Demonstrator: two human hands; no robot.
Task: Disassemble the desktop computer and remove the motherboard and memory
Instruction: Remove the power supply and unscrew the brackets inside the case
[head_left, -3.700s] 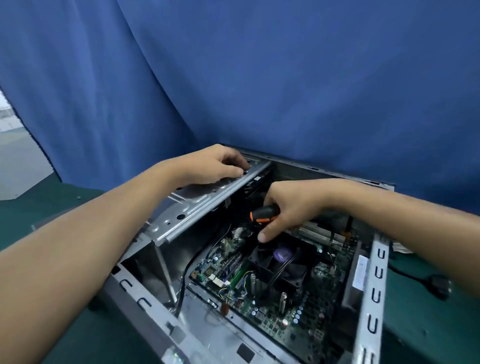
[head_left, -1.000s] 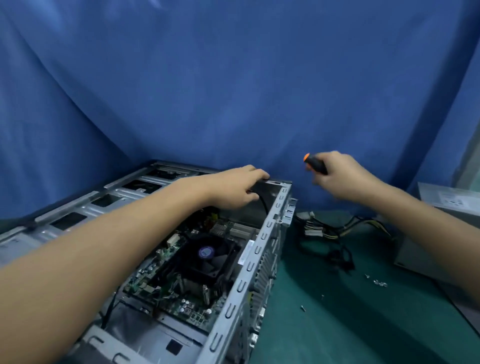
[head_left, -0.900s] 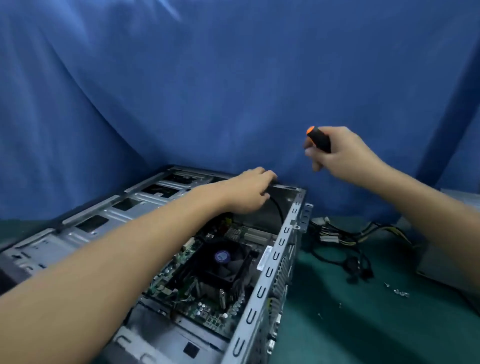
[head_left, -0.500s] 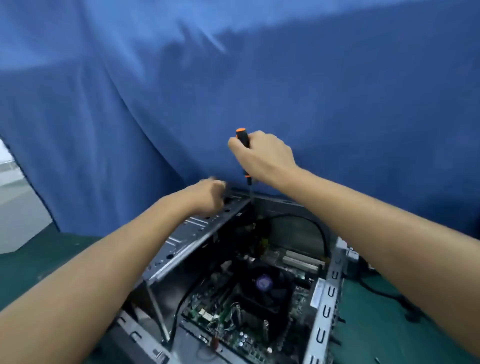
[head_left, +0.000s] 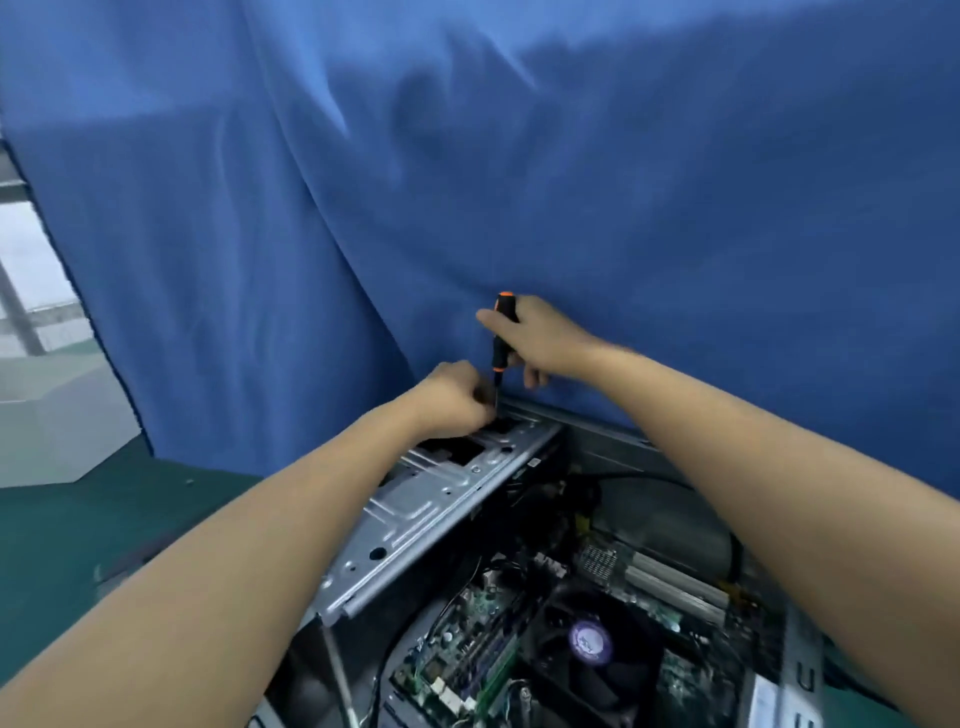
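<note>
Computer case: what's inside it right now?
Visible: motherboard, its black cooler fan with purple label, black cables. The metal drive bracket hides the left portion; the right forearm covers the right edge. Memory sticks not clearly distinguishable.

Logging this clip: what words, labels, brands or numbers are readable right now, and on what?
No text is legible.
Purple sticker on the CPU fan: print too blurred to read.
White label on the chassis rail: too blurred to read.
Small sticker on the drive cage edge: too small to read.
</note>
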